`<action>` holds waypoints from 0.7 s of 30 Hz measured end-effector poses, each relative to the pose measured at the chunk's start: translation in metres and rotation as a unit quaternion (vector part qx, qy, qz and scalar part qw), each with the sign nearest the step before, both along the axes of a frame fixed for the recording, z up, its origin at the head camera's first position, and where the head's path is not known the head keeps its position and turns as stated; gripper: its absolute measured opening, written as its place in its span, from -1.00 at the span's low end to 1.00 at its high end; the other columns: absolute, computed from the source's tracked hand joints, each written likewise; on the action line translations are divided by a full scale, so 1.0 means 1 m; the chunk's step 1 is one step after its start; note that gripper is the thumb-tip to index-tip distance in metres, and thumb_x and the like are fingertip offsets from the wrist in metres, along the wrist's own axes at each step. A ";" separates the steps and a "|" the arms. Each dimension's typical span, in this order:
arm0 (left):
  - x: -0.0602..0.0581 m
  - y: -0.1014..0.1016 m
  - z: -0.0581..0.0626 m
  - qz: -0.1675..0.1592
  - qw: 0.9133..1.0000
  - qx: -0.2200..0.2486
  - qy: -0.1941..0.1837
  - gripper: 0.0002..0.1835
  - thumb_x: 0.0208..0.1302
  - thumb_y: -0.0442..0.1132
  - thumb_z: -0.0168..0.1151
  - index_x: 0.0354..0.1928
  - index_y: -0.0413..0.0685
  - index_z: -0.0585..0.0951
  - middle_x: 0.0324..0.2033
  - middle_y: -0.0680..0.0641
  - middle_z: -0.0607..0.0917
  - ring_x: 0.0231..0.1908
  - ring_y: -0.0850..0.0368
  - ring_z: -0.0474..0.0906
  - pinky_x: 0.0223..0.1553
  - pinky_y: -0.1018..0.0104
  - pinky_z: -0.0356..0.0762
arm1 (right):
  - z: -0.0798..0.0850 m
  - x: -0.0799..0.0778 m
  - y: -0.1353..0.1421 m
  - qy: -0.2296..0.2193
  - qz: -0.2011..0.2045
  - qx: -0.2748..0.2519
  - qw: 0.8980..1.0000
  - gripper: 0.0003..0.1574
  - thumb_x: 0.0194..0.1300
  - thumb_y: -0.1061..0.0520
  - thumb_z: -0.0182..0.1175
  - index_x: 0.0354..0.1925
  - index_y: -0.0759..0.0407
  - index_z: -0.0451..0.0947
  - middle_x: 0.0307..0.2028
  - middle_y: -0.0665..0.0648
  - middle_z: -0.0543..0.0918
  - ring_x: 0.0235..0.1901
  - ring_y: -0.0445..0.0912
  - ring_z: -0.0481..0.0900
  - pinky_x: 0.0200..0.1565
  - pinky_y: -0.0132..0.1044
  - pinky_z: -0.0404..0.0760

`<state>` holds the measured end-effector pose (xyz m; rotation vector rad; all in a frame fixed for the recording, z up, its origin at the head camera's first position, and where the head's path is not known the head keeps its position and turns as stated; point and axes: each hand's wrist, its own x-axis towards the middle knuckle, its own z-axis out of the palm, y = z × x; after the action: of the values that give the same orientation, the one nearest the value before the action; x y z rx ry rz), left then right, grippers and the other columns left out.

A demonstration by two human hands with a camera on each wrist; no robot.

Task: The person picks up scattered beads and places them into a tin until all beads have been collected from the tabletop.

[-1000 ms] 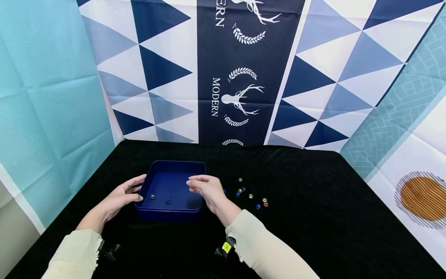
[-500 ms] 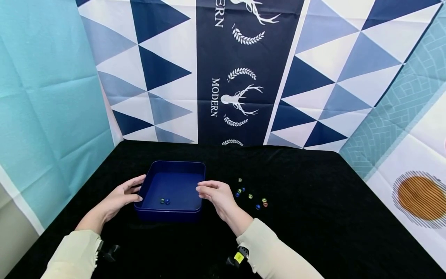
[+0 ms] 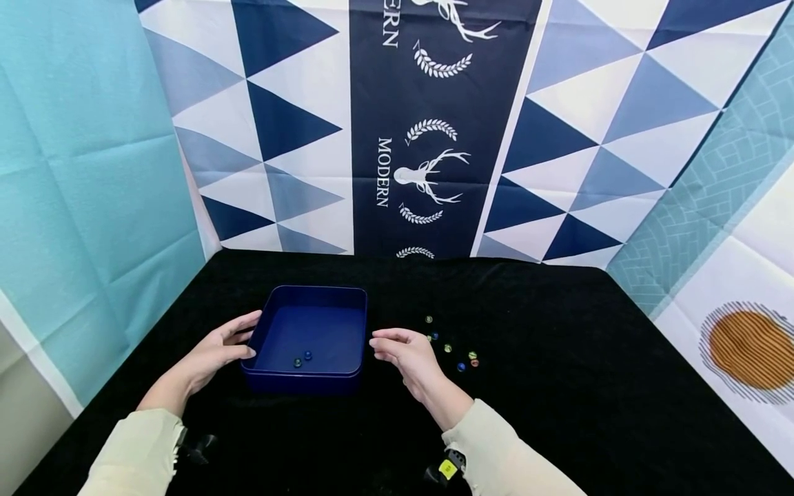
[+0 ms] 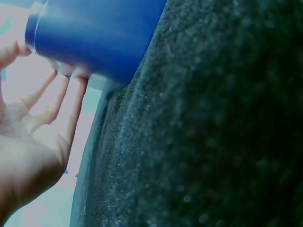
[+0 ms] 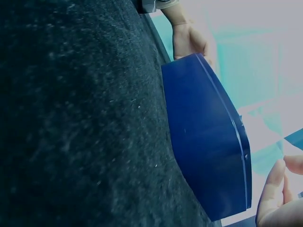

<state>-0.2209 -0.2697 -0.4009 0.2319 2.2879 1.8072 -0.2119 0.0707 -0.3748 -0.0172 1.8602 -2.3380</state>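
Note:
A dark blue open-topped box (image 3: pixel 300 383) lies on the black cloth. A green marble (image 3: pixel 298 362) and a blue marble (image 3: pixel 308 355) sit inside it near the front wall. My left hand (image 3: pixel 214 351) is at its left side; in the left wrist view, extended fingertips (image 4: pixel 81 73) touch the outer wall and the thumb is up by the rim. Just right of the box, my right hand (image 3: pixel 406 358) is in the air, thumb and forefinger tips close together. No thing shows between them in the right wrist view, where the hand (image 5: pixel 281 194) is partly cut off.
Several loose marbles lie right of my right hand: a blue one (image 3: pixel 461 367), an orange one (image 3: pixel 474 362) and a yellow-green one (image 3: pixel 448 348) among them. Black cloth (image 3: pixel 558 386) covers the table. Patterned curtains (image 3: pixel 298 138) hang behind and at both sides.
My right hand has moved from over the box's right part to outside its right wall. In the box, the green marble has rolled rightward and the blue one slightly right. My left hand stays put.

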 end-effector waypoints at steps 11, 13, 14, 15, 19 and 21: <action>0.003 0.000 -0.001 -0.001 1.000 0.005 0.009 -0.20 0.14 -0.40 0.14 0.42 -0.22 0.03 0.35 -0.36 0.05 0.28 -0.30 -0.01 0.04 0.12 0.31 | -0.002 0.010 0.018 0.007 -0.010 0.004 1.000 -0.61 0.04 0.40 0.25 -0.14 0.62 0.50 -0.37 0.11 0.63 -0.41 -0.13 0.57 -0.27 -0.30 0.56; 0.003 0.000 0.000 -0.001 1.000 0.003 0.010 -0.20 0.15 -0.39 0.14 0.42 -0.23 0.03 0.35 -0.36 0.05 0.28 -0.30 -0.01 0.05 0.10 0.29 | -0.002 0.011 0.022 0.006 -0.017 0.005 1.000 -0.64 0.03 0.40 0.26 -0.16 0.59 0.52 -0.36 0.13 0.63 -0.39 -0.11 0.57 -0.26 -0.29 0.55; 0.004 0.001 0.000 -0.001 1.000 0.003 0.011 -0.20 0.15 -0.39 0.14 0.42 -0.23 0.03 0.35 -0.36 0.05 0.28 -0.30 -0.01 0.05 0.10 0.29 | -0.002 0.011 0.024 0.007 -0.020 0.005 1.000 -0.66 0.03 0.40 0.26 -0.18 0.58 0.53 -0.36 0.14 0.63 -0.39 -0.10 0.57 -0.26 -0.28 0.55; 0.004 0.001 0.000 -0.001 1.000 0.003 0.011 -0.20 0.15 -0.39 0.14 0.42 -0.23 0.03 0.35 -0.36 0.05 0.28 -0.29 0.00 0.06 0.09 0.29 | -0.003 0.012 0.027 0.007 -0.023 0.005 1.000 -0.68 0.03 0.41 0.26 -0.19 0.57 0.54 -0.36 0.15 0.63 -0.39 -0.09 0.57 -0.27 -0.28 0.55; 0.005 0.002 0.000 0.000 1.000 0.004 0.014 -0.20 0.15 -0.39 0.15 0.41 -0.24 0.04 0.35 -0.37 0.06 0.27 -0.29 0.00 0.05 0.11 0.30 | -0.004 0.013 0.037 0.005 -0.035 0.001 0.999 -0.74 0.03 0.43 0.26 -0.23 0.53 0.58 -0.31 0.21 0.63 -0.40 -0.09 0.56 -0.29 -0.30 0.56; 0.005 0.003 0.000 0.001 1.000 0.004 0.015 -0.20 0.14 -0.39 0.15 0.41 -0.25 0.04 0.34 -0.37 0.07 0.27 -0.30 0.01 0.04 0.13 0.31 | -0.004 0.014 0.041 0.003 -0.042 0.000 0.999 -0.75 0.02 0.44 0.25 -0.24 0.52 0.58 -0.30 0.23 0.63 -0.41 -0.10 0.56 -0.30 -0.31 0.56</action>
<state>-0.2163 -0.2668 -0.4009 0.2598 2.3030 1.8265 -0.1983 0.1121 -0.3789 0.0538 1.8984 -2.3957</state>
